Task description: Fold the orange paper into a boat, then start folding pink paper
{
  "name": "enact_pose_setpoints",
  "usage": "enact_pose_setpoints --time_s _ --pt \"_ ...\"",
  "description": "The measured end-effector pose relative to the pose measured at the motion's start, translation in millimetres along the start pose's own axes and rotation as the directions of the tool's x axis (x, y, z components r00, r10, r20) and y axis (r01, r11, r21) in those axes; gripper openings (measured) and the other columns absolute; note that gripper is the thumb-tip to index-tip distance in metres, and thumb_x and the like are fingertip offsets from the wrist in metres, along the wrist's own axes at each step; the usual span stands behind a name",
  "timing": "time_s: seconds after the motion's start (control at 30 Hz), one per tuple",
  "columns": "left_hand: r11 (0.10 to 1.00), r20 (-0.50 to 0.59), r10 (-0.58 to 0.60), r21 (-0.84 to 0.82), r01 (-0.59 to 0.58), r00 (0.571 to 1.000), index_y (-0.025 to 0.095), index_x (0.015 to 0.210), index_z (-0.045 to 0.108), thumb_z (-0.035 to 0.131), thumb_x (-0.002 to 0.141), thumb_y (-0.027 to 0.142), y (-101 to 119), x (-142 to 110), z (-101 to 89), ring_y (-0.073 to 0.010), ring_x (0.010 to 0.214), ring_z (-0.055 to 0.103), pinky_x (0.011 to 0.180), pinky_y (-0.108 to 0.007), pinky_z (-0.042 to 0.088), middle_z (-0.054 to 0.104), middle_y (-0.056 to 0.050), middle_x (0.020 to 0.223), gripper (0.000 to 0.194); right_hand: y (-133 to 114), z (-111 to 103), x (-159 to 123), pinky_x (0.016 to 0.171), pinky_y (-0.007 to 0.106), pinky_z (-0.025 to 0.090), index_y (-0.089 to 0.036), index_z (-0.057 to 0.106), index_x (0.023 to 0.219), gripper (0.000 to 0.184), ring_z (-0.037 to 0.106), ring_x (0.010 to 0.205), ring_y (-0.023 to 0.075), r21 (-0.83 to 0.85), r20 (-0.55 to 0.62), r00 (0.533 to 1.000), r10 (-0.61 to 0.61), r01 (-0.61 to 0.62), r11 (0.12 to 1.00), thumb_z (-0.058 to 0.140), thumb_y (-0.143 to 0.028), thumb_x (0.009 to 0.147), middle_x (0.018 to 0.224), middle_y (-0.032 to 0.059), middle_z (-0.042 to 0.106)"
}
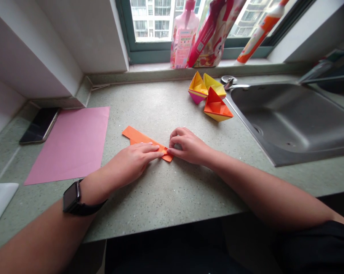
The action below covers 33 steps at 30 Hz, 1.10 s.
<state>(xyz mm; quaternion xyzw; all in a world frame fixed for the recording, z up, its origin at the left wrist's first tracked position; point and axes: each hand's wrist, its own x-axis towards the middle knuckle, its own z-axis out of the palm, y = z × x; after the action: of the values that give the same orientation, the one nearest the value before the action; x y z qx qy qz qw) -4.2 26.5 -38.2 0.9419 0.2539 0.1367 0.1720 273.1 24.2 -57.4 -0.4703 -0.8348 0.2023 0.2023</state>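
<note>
Bare forearms (43, 236) reach across the counter (166, 198): left hand (130, 161) spread flat on the folded orange paper (136, 135) lying there, right hand (190, 147) pinching its end — likely light, crisp, easily torn, best held by creased edges.

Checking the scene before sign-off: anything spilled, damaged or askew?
Nothing spilled or damaged stands out. The orange bottle on the sill leans right in view, though lens distortion may explain that. The orange paper under the left hand shows no visible tear.
</note>
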Motion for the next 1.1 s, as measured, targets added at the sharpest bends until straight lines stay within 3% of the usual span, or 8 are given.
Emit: enact_pose_setpoints --time_s 0.2,0.47,1.1 --pt "0.993 0.065 0.012 0.115 -0.020 0.998 0.030 0.149 0.069 0.049 0.110 0.015 -2.1 -4.3 2.7 -0.0274 0.141 0.066 0.120 -0.047 0.053 0.069 -0.008 0.154 0.046 -1.2 0.1 1.2 0.101 0.043 0.049 -0.023 0.077 0.087 0.011 0.062 0.109 0.0273 -0.026 0.001 1.000 0.011 -0.011 1.000 0.079 -0.030 0.096 0.109 0.0090 0.068" --pt "0.955 0.102 0.063 0.283 -0.090 0.993 0.022 0.154 0.062 0.052 0.105 0.009 6.4 -2.3 7.1 -0.0308 0.133 0.063 0.113 -0.049 0.054 0.066 -0.013 0.148 0.052 -4.0 -0.9 1.4 0.101 0.043 0.049 -0.023 0.076 0.085 0.012 0.062 0.108 0.0267 -0.018 -0.002 0.999 0.032 -0.032 0.999 0.080 -0.027 0.095 0.108 0.0087 0.069" --pt "0.938 0.147 0.013 0.341 -0.063 0.989 0.027 0.157 0.061 0.053 0.101 0.007 11.1 0.9 9.2 -0.0303 0.125 0.060 0.110 -0.046 0.049 0.065 -0.013 0.146 0.060 -3.6 -0.3 3.3 0.100 0.042 0.047 -0.023 0.076 0.082 0.014 0.061 0.108 0.0265 -0.013 -0.006 0.999 0.045 -0.045 0.999 0.082 -0.027 0.093 0.107 0.0081 0.069"
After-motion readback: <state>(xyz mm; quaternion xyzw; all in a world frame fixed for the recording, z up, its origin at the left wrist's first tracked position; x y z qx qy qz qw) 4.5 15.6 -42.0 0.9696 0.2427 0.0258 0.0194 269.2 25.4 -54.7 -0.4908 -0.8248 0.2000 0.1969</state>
